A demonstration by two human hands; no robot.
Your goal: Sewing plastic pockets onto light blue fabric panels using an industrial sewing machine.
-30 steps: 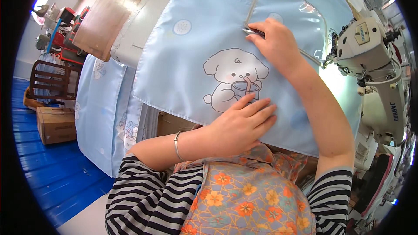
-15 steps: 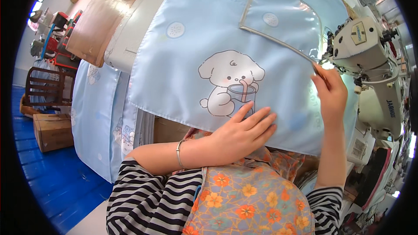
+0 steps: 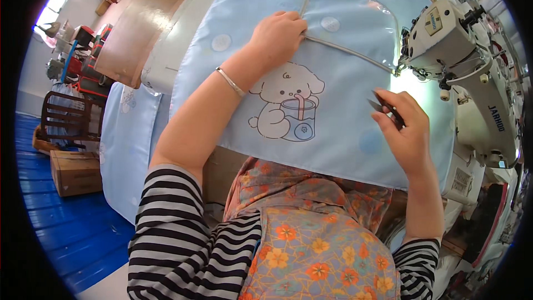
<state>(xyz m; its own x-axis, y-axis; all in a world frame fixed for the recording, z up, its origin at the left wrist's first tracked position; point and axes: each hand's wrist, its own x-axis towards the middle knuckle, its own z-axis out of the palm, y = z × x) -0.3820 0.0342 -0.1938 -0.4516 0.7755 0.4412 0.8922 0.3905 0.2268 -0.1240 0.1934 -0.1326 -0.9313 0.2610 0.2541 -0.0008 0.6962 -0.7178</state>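
Observation:
Light blue fabric (image 3: 216, 105) printed with a white cartoon puppy lies spread in front of me. A clear plastic pocket (image 3: 355, 28) with a grey bound edge rests on its far part. My left hand (image 3: 279, 36) is closed at the pocket's near left corner, fingers curled over the edge; its fingertips are partly hidden. In my right hand (image 3: 408, 125) are small dark thread snips (image 3: 388, 110), their two pointed tips apart and directed left above the fabric. Right behind that hand, the sewing machine's (image 3: 441, 33) lit needle area meets the pocket's right corner.
The machine's arm and body fill the right side. More blue printed fabric (image 3: 127, 150) hangs at the left, beside a wooden board (image 3: 139, 28). A cardboard box (image 3: 76, 172) and a brown chair (image 3: 69, 114) stand on the blue floor (image 3: 50, 228).
My left hand has moved from the fabric's near part up to the pocket's left corner. My right hand has drawn back from the pocket's edge toward me, uncovering the snips. The view has shifted slightly.

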